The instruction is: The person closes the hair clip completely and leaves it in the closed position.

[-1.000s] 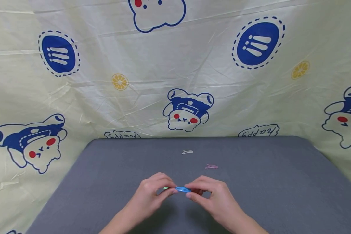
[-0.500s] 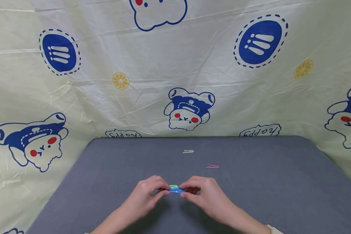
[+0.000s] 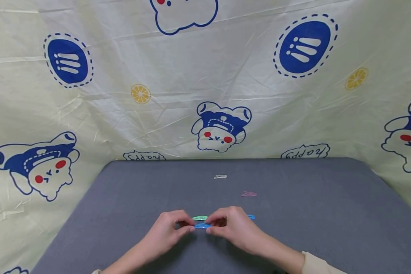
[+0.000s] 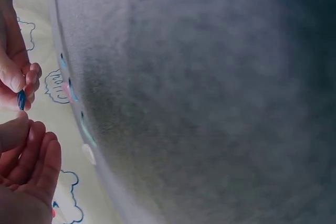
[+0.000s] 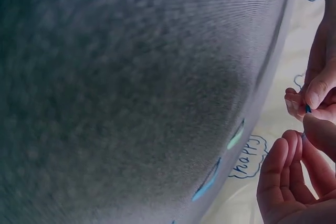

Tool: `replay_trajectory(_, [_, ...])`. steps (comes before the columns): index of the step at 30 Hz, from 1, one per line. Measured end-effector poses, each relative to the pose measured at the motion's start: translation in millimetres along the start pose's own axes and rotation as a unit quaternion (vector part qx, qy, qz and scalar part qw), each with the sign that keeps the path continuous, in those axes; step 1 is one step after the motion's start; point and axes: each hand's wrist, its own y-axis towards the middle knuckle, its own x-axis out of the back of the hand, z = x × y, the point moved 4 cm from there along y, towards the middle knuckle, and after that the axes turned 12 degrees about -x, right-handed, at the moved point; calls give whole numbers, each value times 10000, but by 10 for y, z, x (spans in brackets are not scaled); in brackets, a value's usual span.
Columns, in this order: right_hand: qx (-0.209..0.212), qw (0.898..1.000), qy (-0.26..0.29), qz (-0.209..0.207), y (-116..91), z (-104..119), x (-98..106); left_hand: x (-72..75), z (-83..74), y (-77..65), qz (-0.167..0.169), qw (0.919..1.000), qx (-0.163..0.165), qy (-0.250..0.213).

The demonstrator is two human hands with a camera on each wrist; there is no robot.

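Note:
Between both hands, over the front middle of the table, is a blue snap hair clip (image 3: pixel 202 226). My left hand (image 3: pixel 171 230) pinches its left end between thumb and fingertips. At the opposite end, thumb and fingers of my right hand (image 3: pixel 233 229) grip it. Just behind it lies a green hair clip (image 3: pixel 200 218). Another blue hair clip (image 3: pixel 251 217) peeks out from behind the right hand, partly hidden. In the left wrist view the held clip (image 4: pixel 21 99) shows as a dark blue sliver between the two sets of fingertips.
Farther back on the grey table (image 3: pixel 140 198) lie a pink hair clip (image 3: pixel 249 193) and a white hair clip (image 3: pixel 220 176). The left wrist view shows two blue clips on the table, one of them this blue clip (image 4: pixel 72 92). A printed cloth (image 3: pixel 178 76) hangs behind the table.
Both hands have shifted left and slightly nearer with the blue hair clip between them. The green clip and part of another blue clip on the table have come into sight.

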Motion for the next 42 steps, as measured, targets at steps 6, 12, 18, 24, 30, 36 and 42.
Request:
replay_trajectory(6, [49,10000,-83,21,69,-24,-61,-19,113,-25,147,9980,591,-186])
replay_trajectory(12, [40,9994,-351,51,140,-76,-110,-53,202,-48,339,9938,1029,-248])
replay_trajectory(18, [-83,9988,-459,175,187,-126,-130,-88,276,-34,492,9923,1127,-157])
replay_trajectory(24, [-99,9985,-504,210,219,-138,-127,-74,310,-1,632,9905,1216,-86])
replay_trajectory(30, [-109,9982,-554,183,222,-161,-125,-77,329,26,737,9887,1286,-230])
replay_trajectory(36, [-24,9973,-631,365,236,-157,-152,-80,295,33,866,9916,950,-153])
replay_trajectory(42, [-10,9972,-660,340,243,-168,-184,-81,290,13,812,9930,855,-23])
